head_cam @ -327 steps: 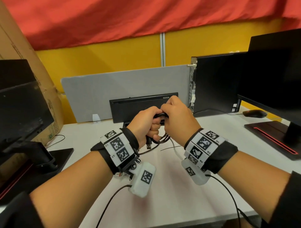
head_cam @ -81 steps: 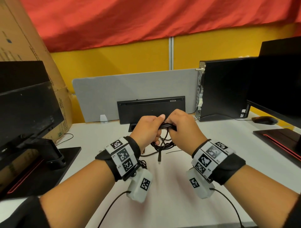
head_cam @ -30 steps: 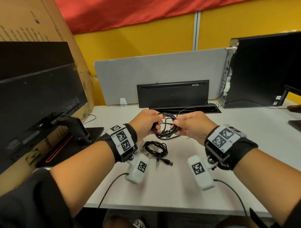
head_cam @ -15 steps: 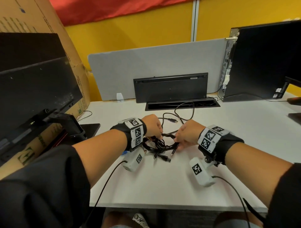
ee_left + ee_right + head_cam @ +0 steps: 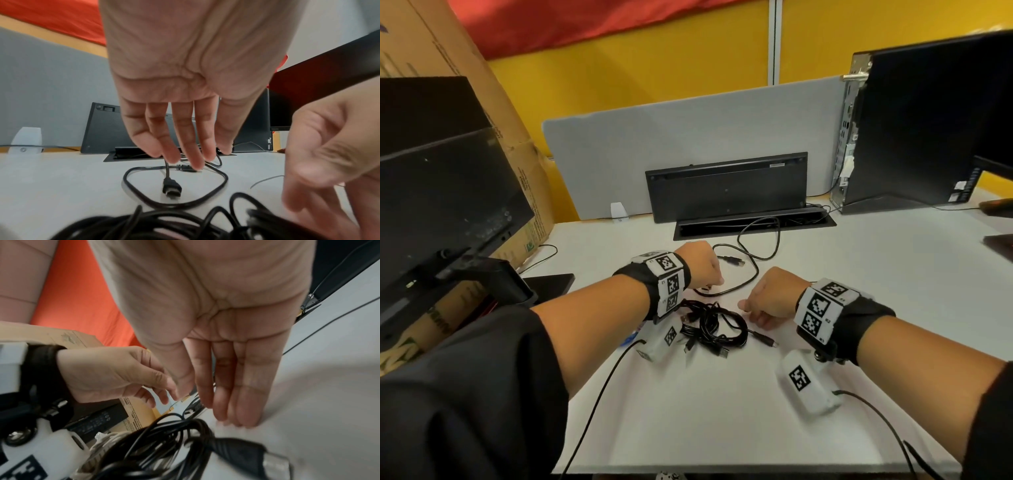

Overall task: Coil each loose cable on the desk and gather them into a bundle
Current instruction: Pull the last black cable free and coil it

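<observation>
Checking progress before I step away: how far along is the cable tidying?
Done: a pile of coiled black cables lies on the desk. In hand: nothing; the left hand and right hand hover open above the cables. Left: one loose black cable sprawls uncoiled behind the pile, trailing toward the desk cable slot.

One head view from above, two wrist views from just over the desk

The head camera looks forward and down over both forearms at the white desk (image 5: 842, 274), taking in the grey divider panel (image 5: 688, 137) behind. The left wrist camera sits low, close under the left hand (image 5: 185, 73), facing along its fingers toward the divider panel. The right wrist camera, equally low, looks along the right hand (image 5: 216, 321) toward the left side of the desk. All three views share the pile of coiled black cables (image 5: 714, 327) and the loose black cable (image 5: 753, 270) beyond it.
</observation>
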A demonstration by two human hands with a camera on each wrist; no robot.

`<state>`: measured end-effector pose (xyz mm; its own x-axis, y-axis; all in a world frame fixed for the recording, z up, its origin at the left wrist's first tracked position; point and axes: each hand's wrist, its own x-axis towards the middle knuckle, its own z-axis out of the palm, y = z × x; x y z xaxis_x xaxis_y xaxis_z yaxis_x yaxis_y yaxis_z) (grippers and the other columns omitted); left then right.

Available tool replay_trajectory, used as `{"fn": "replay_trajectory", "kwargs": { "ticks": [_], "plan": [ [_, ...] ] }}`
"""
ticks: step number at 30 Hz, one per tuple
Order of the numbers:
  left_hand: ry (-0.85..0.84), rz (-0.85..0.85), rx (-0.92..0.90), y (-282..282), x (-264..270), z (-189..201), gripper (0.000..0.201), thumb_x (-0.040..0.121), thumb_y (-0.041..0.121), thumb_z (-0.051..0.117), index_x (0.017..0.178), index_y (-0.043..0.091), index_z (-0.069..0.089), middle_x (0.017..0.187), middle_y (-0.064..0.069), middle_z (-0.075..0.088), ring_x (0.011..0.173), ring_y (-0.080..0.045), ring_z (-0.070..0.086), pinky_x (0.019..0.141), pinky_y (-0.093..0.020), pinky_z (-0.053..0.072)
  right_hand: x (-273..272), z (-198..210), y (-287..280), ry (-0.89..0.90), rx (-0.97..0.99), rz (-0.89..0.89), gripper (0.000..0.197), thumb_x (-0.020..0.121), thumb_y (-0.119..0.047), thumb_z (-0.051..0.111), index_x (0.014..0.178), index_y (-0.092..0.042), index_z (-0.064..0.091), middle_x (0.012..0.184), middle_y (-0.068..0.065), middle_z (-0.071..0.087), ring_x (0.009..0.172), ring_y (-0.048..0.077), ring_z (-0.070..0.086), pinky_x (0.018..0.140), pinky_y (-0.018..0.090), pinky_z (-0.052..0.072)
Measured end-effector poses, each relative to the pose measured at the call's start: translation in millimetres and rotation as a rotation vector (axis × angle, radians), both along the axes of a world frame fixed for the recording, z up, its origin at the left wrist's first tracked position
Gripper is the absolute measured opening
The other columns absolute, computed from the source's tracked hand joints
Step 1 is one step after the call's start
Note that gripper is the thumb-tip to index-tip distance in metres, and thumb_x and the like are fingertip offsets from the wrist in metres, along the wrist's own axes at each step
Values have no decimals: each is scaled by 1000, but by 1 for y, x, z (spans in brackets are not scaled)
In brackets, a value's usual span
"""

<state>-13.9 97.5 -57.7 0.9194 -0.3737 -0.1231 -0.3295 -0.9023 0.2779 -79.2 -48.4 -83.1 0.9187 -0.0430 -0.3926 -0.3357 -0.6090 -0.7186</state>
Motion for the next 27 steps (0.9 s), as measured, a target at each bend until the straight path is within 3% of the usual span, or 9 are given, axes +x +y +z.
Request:
{"fn": "replay_trajectory", "kwargs": {
  "ticks": [4,8,14,17,20,23,27],
  "plan": [
    [-12,-40,122,-18,8,-1,25,85,30,72,97,9,75,102,-4,73,97,-20,67,88,-35,55,6,7,-14,-46,-46,-4,27,93,-19,63,100,6,70,94,15,74,92,30,72,87,41,57],
    [73,-108,340,-33,12,-4,40,82,35,74,110,7,71,112,-6,70,106,-22,64,94,-35,53,13,20,-35,-94,-147,-9,20,93,-14,60,103,2,68,96,15,73,91,30,72,84,41,58],
    [111,-169,508,-41,16,1,39,89,29,67,120,6,66,122,-9,66,113,-23,61,98,-31,48,37,23,-77,-164,-684,66,28,92,-20,58,117,-9,65,120,6,64,108,24,63,93,32,52],
    [99,-187,575,-43,19,7,36,93,26,61,122,4,64,117,-8,65,101,-18,58,93,-27,47,52,9,-102,-96,-824,109,26,86,-18,66,112,-12,67,110,4,68,99,22,65,88,32,55],
    [17,-177,551,-46,28,24,30,92,20,61,117,5,67,120,-9,66,104,-21,61,92,-30,49,64,-6,-119,-69,-860,99,22,78,-22,74,99,-14,70,95,3,71,84,22,68,78,31,58],
    [-52,-131,427,-47,38,47,26,92,15,62,115,5,66,117,-9,67,109,-25,62,95,-34,50,75,-15,-125,-50,-871,122,25,72,-27,80,91,-16,70,89,1,70,79,21,66,69,26,56],
    [-224,-55,194,-43,49,76,17,94,17,56,104,10,69,106,-8,69,98,-26,65,88,-36,54,86,-20,-130,-51,-925,98,16,77,-24,71,75,-13,58,67,-2,57,57,14,54,46,21,40]
  ]
}}
